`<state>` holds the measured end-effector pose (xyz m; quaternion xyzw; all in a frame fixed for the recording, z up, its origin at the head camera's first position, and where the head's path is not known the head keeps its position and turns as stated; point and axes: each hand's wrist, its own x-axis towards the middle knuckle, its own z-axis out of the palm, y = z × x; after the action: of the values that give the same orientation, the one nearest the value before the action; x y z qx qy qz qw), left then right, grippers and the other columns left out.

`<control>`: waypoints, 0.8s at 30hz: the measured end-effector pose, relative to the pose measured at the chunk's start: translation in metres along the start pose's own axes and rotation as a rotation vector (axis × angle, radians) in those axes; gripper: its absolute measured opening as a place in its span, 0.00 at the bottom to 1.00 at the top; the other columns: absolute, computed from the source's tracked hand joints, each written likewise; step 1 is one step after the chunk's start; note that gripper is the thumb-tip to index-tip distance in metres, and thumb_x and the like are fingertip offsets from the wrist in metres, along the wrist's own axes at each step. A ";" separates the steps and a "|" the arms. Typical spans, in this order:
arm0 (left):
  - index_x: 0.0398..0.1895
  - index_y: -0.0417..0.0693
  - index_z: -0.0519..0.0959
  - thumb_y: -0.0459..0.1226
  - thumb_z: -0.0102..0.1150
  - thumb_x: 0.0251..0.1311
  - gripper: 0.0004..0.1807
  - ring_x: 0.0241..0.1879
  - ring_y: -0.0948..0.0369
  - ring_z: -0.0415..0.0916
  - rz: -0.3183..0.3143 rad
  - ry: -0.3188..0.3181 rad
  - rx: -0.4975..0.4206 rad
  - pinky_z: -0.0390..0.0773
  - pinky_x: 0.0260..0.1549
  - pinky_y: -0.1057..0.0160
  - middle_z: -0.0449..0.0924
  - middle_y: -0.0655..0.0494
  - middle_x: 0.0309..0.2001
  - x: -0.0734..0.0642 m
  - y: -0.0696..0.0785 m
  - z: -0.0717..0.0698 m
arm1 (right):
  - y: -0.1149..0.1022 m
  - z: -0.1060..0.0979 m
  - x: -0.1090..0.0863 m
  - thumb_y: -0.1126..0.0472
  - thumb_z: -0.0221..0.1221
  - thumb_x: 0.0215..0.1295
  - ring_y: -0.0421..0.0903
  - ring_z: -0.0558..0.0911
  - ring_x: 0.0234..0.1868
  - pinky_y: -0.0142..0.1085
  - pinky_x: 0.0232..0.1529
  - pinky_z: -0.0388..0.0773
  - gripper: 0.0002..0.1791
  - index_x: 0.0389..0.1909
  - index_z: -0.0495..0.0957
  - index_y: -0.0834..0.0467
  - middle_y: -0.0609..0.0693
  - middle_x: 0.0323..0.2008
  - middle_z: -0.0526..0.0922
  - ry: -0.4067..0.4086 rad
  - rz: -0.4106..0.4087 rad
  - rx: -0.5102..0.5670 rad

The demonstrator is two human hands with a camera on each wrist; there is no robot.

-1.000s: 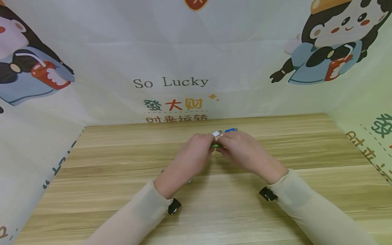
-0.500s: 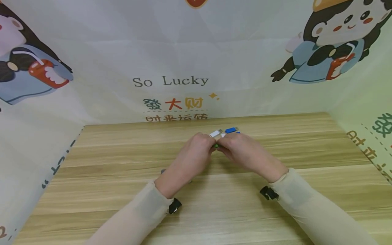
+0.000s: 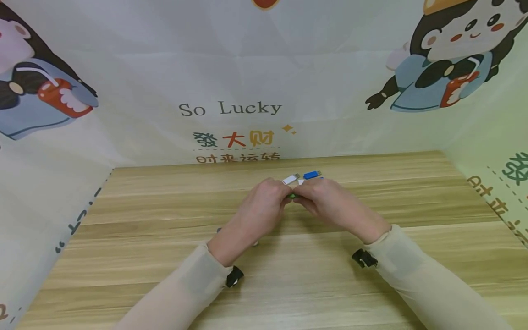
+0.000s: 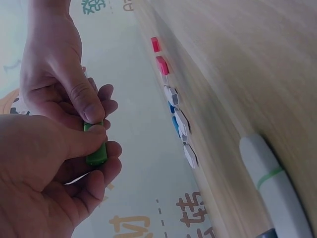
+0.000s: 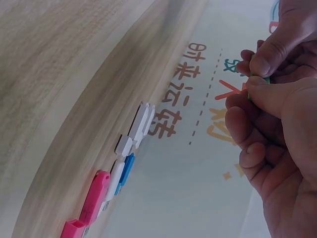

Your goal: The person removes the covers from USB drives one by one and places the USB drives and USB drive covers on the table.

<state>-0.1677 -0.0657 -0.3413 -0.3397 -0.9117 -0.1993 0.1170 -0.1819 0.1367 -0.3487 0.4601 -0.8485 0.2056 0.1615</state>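
Note:
Both hands meet over the far middle of the table, at a small green USB stick (image 4: 96, 157). My left hand (image 3: 264, 206) pinches one end of the green USB stick between thumb and fingers. At its other end, the thumb and fingers of my right hand (image 3: 330, 201) pinch it too. Fingers hide most of the green stick, so its plug cannot be seen. Just beyond the hands, a white USB stick (image 3: 291, 179) and a blue USB stick (image 3: 311, 174) lie on the table, metal plugs showing.
A pink USB stick (image 5: 95, 198) and a small pink cap (image 5: 73, 229) lie in the row with several white pieces. Under the left forearm lies a whitish rounded object with a green band (image 4: 272, 181). A printed cloth wall (image 3: 239, 82) stands behind the wooden table (image 3: 165, 192).
Compared with one second ago, my right hand has shifted slightly, showing more of the blue USB stick. Less green shows between the fingers. Both hands stay at the same spot.

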 end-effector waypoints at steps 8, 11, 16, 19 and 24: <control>0.39 0.41 0.88 0.29 0.67 0.69 0.02 0.36 0.55 0.81 -0.010 -0.018 0.002 0.84 0.40 0.56 0.88 0.51 0.35 0.000 0.000 -0.001 | 0.000 -0.002 0.001 0.69 0.69 0.69 0.47 0.89 0.40 0.40 0.43 0.87 0.08 0.46 0.88 0.64 0.53 0.39 0.90 -0.035 0.025 -0.009; 0.39 0.41 0.89 0.29 0.67 0.69 0.03 0.36 0.55 0.81 -0.012 -0.024 0.006 0.84 0.40 0.56 0.88 0.51 0.36 0.000 0.001 -0.001 | -0.001 -0.003 0.001 0.68 0.69 0.69 0.47 0.89 0.41 0.41 0.44 0.87 0.08 0.47 0.87 0.63 0.53 0.40 0.90 -0.053 0.033 -0.016; 0.39 0.42 0.89 0.29 0.67 0.69 0.03 0.37 0.55 0.82 -0.011 -0.026 0.002 0.84 0.41 0.55 0.88 0.51 0.36 0.000 0.000 -0.001 | -0.002 -0.005 0.000 0.68 0.68 0.71 0.47 0.88 0.42 0.42 0.45 0.86 0.08 0.48 0.87 0.62 0.52 0.40 0.90 -0.085 0.055 -0.014; 0.40 0.42 0.89 0.28 0.67 0.69 0.03 0.37 0.54 0.82 -0.011 -0.029 -0.011 0.84 0.42 0.55 0.88 0.51 0.36 0.000 0.000 -0.001 | -0.001 -0.006 0.000 0.67 0.68 0.71 0.47 0.88 0.42 0.42 0.46 0.86 0.07 0.48 0.87 0.61 0.52 0.41 0.90 -0.097 0.071 -0.010; 0.40 0.41 0.89 0.28 0.67 0.69 0.03 0.38 0.55 0.82 -0.016 -0.037 -0.011 0.84 0.44 0.55 0.89 0.51 0.38 -0.001 0.000 -0.003 | 0.000 -0.008 -0.001 0.68 0.68 0.71 0.46 0.87 0.41 0.42 0.45 0.85 0.04 0.44 0.87 0.61 0.50 0.39 0.89 -0.116 0.105 -0.008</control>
<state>-0.1673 -0.0676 -0.3388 -0.3366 -0.9153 -0.1990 0.0964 -0.1806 0.1415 -0.3426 0.4254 -0.8802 0.1835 0.1027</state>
